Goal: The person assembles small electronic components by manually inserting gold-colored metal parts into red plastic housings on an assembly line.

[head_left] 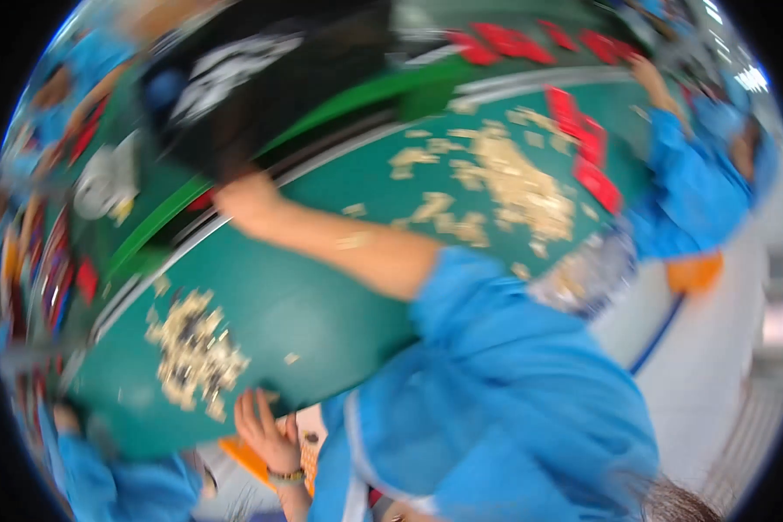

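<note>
My right arm in a blue sleeve stretches across a green work surface (313, 296). At its far edge, my right hand (248, 202) closes on the lower edge of a large black box (278, 78) with white markings. The fingertips are hidden there, and both box and hand are blurred. My left hand (268, 435), with a bracelet at the wrist, rests at the near edge with fingers stretched out and holds nothing. Just beyond it lies a heap of small pale, flat pieces (196, 352), some dark or shiny. One loose pale piece (292, 358) lies to its right.
A larger spread of pale pieces (513, 187) lies to the right, beside a row of red pieces (590, 148). A clear plastic bag (592, 270) is at the near edge. A co-worker in blue (696, 191) reaches in at right; another blue sleeve (122, 487) shows lower left. A green rail (357, 104) runs along the far side.
</note>
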Available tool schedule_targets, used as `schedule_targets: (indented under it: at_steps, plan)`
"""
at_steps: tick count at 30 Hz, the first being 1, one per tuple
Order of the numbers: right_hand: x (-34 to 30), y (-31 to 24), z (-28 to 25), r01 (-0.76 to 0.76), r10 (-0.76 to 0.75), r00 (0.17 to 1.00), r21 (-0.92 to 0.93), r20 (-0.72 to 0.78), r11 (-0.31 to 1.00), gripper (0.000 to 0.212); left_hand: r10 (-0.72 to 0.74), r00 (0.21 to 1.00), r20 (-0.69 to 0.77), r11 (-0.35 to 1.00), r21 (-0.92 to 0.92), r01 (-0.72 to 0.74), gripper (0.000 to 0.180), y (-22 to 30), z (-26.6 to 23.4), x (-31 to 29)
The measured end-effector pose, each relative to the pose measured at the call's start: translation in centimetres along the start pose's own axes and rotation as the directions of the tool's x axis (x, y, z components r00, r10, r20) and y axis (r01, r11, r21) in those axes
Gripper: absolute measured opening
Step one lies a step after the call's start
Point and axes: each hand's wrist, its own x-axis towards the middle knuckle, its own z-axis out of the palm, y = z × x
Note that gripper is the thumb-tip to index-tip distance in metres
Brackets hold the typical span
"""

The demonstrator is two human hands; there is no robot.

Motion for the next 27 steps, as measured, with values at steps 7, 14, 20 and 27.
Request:
schedule_targets:
  at_steps: [7,14,20,27]
  plan:
    - [-22.3,17.7,-13.2,-0.226,0.178,0.889,-0.068,-0.421,0.972,0.030,0.350,0.934,-0.066,0.923,-0.144,-0.356,0.044,-4.5,5.1,-1.6]
    - [-48.1,26.6,-25.2,-0.447,0.491,0.864,-0.613,-0.108,0.651,0.047,-0.076,0.956,-0.282,0.744,-0.654,-0.134,0.024,-5.7,5.5,-2.9]
    - [-49.9,25.3,-25.4,-0.358,0.226,0.914,-0.409,-0.337,0.839,0.043,-0.399,0.907,0.136,0.330,-0.902,0.280,0.029,0.0,-0.2,6.2]
    - [-26.8,3.7,-17.8,0.122,-0.132,0.989,0.132,0.073,0.984,0.021,-0.226,0.947,0.227,-0.029,-0.974,0.226,0.019,5.5,-0.4,12.8]
